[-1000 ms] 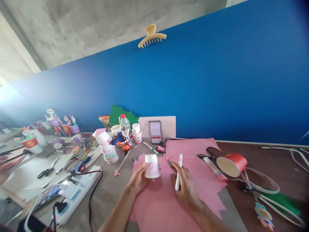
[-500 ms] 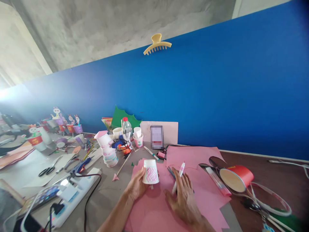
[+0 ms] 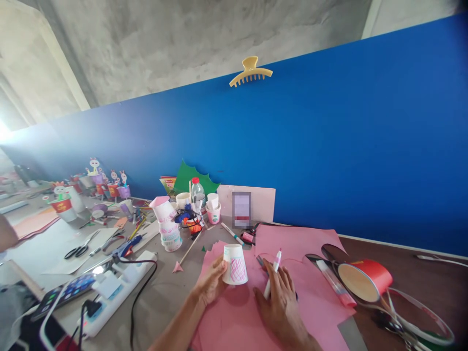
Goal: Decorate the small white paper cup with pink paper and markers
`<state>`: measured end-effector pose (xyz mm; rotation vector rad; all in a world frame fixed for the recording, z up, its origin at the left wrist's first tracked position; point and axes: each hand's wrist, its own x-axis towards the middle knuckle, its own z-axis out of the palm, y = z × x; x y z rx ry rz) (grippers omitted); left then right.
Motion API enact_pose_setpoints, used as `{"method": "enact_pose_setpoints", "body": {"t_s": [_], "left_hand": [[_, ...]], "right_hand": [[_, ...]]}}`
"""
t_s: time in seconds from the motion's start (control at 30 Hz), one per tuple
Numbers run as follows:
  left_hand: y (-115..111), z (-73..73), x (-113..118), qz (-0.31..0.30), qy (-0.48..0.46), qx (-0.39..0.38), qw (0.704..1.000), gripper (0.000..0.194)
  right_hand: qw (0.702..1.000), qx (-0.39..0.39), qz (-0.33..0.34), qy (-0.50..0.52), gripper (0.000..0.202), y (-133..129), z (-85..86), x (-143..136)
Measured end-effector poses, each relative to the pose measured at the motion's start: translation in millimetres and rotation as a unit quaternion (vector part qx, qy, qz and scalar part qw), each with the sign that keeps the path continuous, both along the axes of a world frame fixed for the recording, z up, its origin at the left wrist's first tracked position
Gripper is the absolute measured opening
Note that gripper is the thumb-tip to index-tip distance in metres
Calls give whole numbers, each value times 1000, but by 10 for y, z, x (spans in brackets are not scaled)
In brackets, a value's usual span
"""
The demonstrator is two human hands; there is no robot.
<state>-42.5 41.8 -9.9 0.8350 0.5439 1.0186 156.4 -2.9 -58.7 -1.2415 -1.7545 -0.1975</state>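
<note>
A white paper cup (image 3: 237, 265), upside down with pink criss-cross lines drawn on its side, is gripped by my left hand (image 3: 212, 280). My right hand (image 3: 280, 297) has a white marker pen (image 3: 273, 274) between its fingers, its pink tip pointing up and away from the cup. Beneath both hands lies pink paper (image 3: 237, 324) with jagged cut edges. Left of the cup stands a stack of decorated paper cups (image 3: 170, 229) topped with pink.
A power strip (image 3: 120, 292) with cables, scissors (image 3: 81, 246) and a glue gun (image 3: 131, 243) lie at left. To the right are a red paper cup (image 3: 369, 278) on its side and a clear pen pouch (image 3: 334, 282). A blue partition (image 3: 329, 146) rises behind.
My left hand has turned the cup slightly, so the pink lines face more to the right. The whole view has shifted a little; the pen stays in my right hand.
</note>
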Motion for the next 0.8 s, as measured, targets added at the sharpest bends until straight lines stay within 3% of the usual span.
{"method": "enact_pose_setpoints", "body": {"t_s": [0.33,0.57,0.8], "left_hand": [[69,-119,-33,-11,-42,-73,996,51],[62,-63,-22,-25,-50,-83,995,47],[-38,20,54,-50,-13,-15,999,55]], "right_hand": [[1000,8,-10,-16,62,14,-51,-11],[998,39,45,-4,75,-63,98,-30],[993,48,95,-42,74,-183,85,-91]]}}
